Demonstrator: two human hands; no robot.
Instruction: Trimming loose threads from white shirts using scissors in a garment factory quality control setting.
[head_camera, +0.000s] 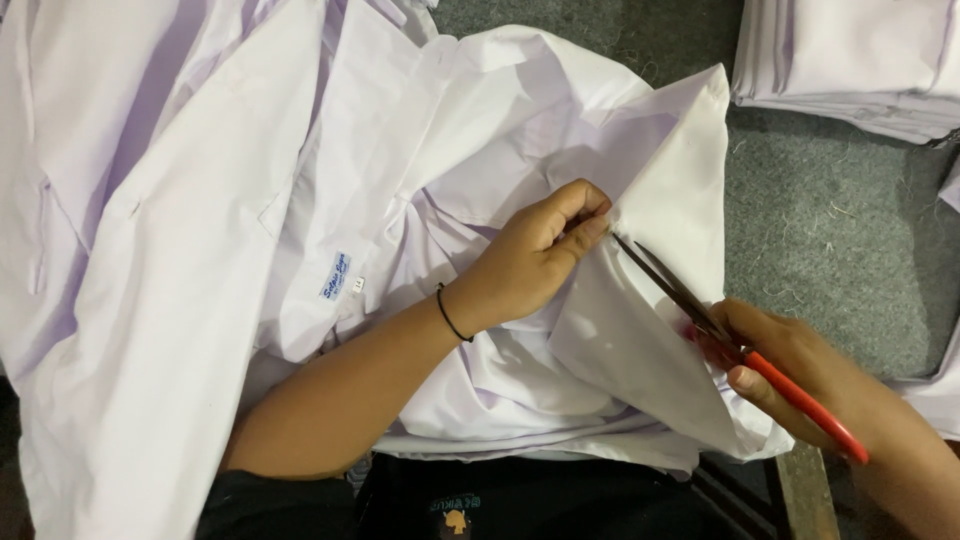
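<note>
Fingers (585, 222) of the left hand (530, 262) pinch a fold of the white shirt (640, 340), holding it taut so the scissors (690, 310), gripped in the right hand (800, 375), meet its edge on the grey table (830, 230).

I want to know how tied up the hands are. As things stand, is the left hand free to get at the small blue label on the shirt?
Probably not at once: the left hand is pinching the white shirt fabric beside the scissors tips. The blue label lies uncovered nearby, so letting go would open the way.
</note>
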